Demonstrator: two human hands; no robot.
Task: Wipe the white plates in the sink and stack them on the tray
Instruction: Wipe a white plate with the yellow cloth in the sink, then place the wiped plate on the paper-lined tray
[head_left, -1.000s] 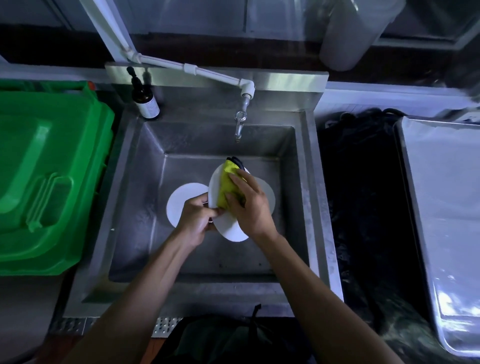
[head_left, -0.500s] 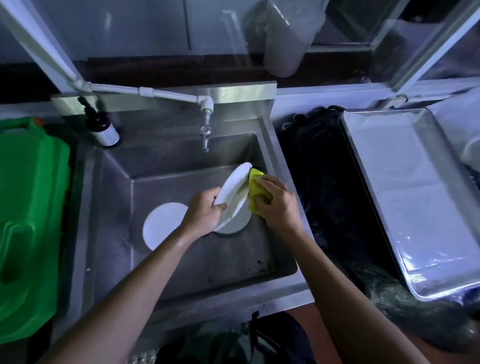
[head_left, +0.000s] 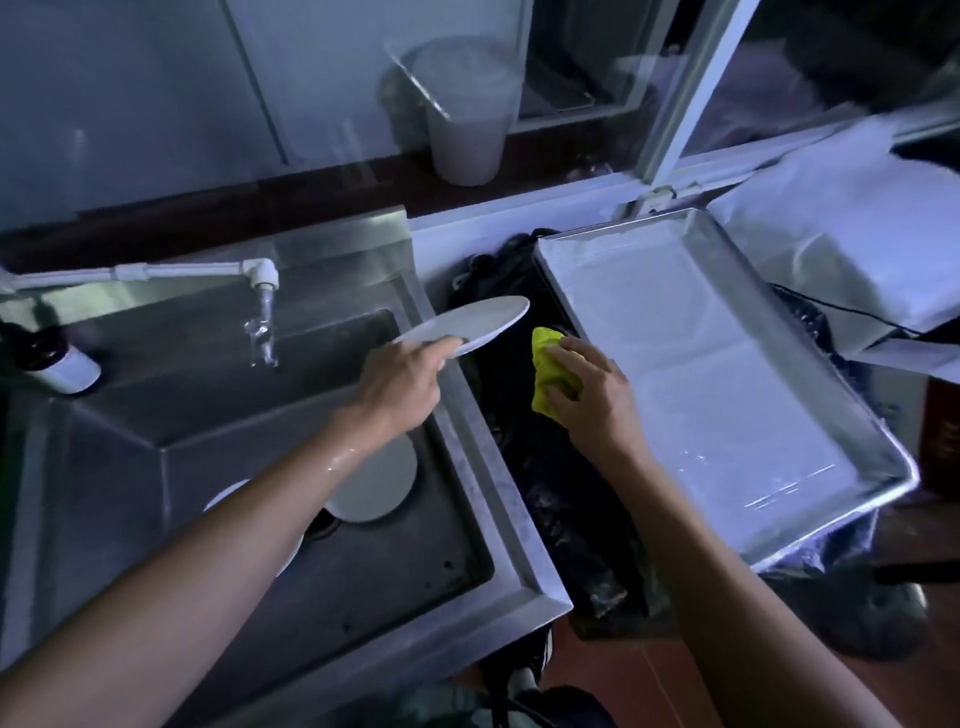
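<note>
My left hand (head_left: 402, 376) grips a white plate (head_left: 470, 319) by its near rim and holds it almost flat above the sink's right edge. My right hand (head_left: 589, 392) clutches a yellow cloth (head_left: 548, 374) over the dark gap between sink and tray, apart from the plate. The metal tray (head_left: 727, 545) lies to the right with nothing on it. Two more white plates rest on the sink floor: one (head_left: 379, 483) under my left forearm, another (head_left: 223, 499) mostly hidden by the arm.
The steel sink (head_left: 519, 540) has a white tap (head_left: 262, 291) at the back and a dark bottle (head_left: 57, 364) at its left corner. Black plastic (head_left: 561, 519) fills the gap beside the tray. A white container (head_left: 467, 119) stands on the ledge behind.
My left hand lifted the plate out of the sink and carried it right, tipping it flat. My right hand with the cloth came off the plate and moved right. The camera swung right.
</note>
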